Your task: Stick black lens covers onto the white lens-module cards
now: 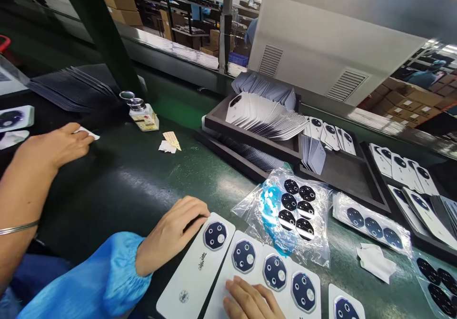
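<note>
My left hand (174, 233), in a blue sleeve, has its thumb and fingers closed at the upper left edge of a white phone back cover (198, 271). This cover carries an octagonal dark blue camera plate with several round holes, plus small dark markings below. My right hand (252, 302) lies over the neighbouring white covers (228, 281), fingers stretched out and touching them; its wrist is out of frame. Several of these covers lie side by side, each with the same kind of camera plate. Another white cover (344, 304) lies apart to the right.
A co-worker's hand (64, 145) rests on a white piece at left. Beyond are a small bottle (144, 116), a clear bag of black discs (314, 245), a packet of dark discs (335, 209), crumpled paper (376, 262) and black trays (342, 185) of covers.
</note>
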